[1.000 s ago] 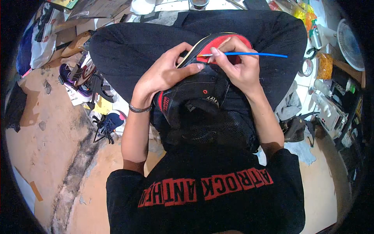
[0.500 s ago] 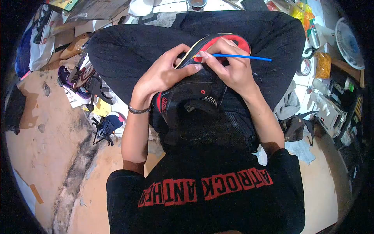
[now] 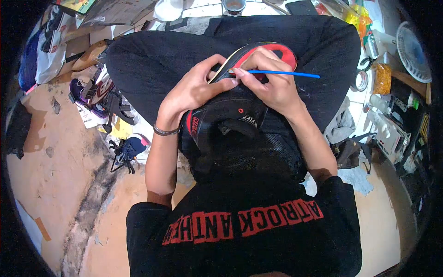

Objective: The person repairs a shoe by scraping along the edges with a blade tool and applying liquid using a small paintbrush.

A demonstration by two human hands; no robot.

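Observation:
A black shoe [image 3: 226, 105] with red parts and a pale-edged sole lies across my lap, its red-and-black underside [image 3: 288, 54] facing up at the far end. My left hand [image 3: 196, 87] grips its left side, thumb pressed on the upper and fingers behind the sole edge. Pinched in my right hand [image 3: 273, 87] is a slim blue-handled paintbrush [image 3: 295, 74], its handle pointing right. The tip end sits at the sole edge, close to my left thumb; the fingers partly cover it. My right fingers also rest against the red underside.
Shoes and straps [image 3: 94, 94] lie to the left, with a dark strappy item [image 3: 129, 150] nearer me. A small cup [image 3: 234, 5] stands beyond my legs. On the right are a tape roll [image 3: 361, 79], a white fan [image 3: 414, 51] and assorted clutter.
The shoe has tilted slightly and shifted a little. My right hand and the paintbrush have moved slightly toward me, the handle now lying a bit lower. My left hand keeps its hold.

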